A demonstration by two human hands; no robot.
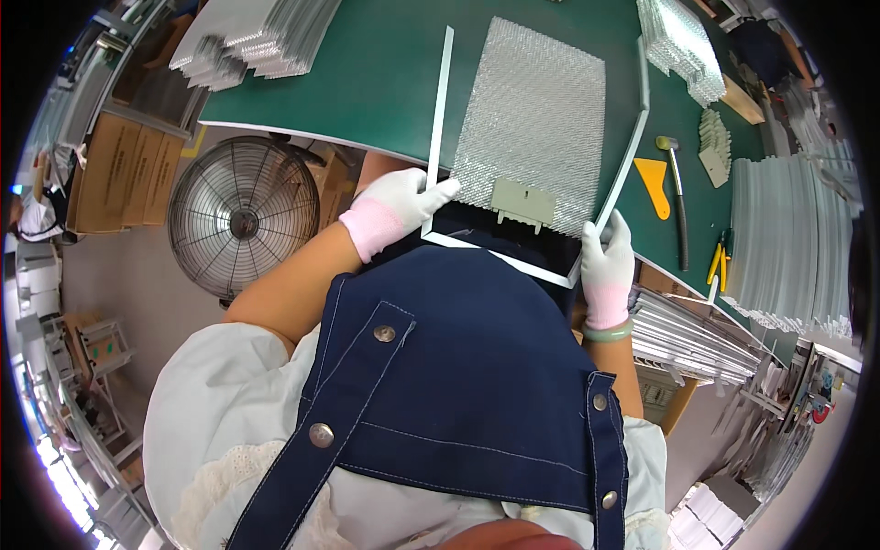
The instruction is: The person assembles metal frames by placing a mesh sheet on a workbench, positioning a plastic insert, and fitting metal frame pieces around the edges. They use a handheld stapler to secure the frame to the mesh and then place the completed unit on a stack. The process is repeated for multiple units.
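Observation:
A white, thin-barred frame (440, 110) with an open far end lies partly over the green table and reaches past its near edge, close to my apron. My left hand (390, 206), in a white glove with a pink cuff, grips its left bar near the corner. On the opposite bar, my gloved right hand (608, 275) pinches close to the other near corner. Between the side bars lies a silver mesh panel (532, 101), its near end jutting over the table edge. A grey-green notched plastic piece (523, 202) sits on that near end.
Right of the frame lie a yellow scraper (653, 186), a hammer (676, 197) and yellow-handled pliers (719, 261). Stacked silver panels (788, 243) stand farther right, with more mesh panels (680, 46) behind. White strips (266, 37) pile up far left. A floor fan (244, 223) stands left.

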